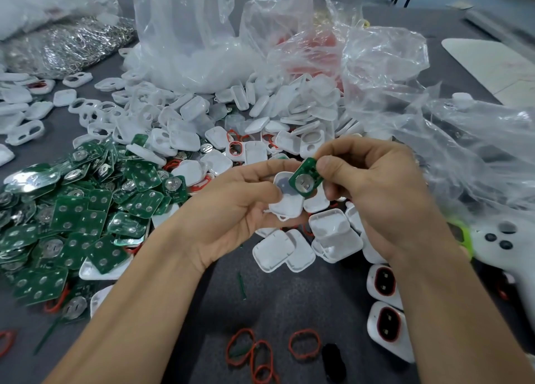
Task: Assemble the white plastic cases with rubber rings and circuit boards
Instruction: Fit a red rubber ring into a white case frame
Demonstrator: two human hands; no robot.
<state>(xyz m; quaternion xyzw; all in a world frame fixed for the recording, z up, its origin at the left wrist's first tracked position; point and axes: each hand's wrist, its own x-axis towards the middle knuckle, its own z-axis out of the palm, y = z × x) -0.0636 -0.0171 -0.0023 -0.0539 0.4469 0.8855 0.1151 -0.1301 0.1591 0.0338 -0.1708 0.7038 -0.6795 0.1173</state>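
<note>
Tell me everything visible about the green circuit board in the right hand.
The circuit board is small, green, with rounded corners and a round silver metal disc on its visible face. It is tilted, pinched at its upper right end by the right hand, in front of the white case held by the left hand; whether they touch is unclear.

I see clear bags [385,65] at back ctr & right, metal rings [69,47] bagged back left, white controller [500,250] at right edge of grey counter [289,296].
</note>
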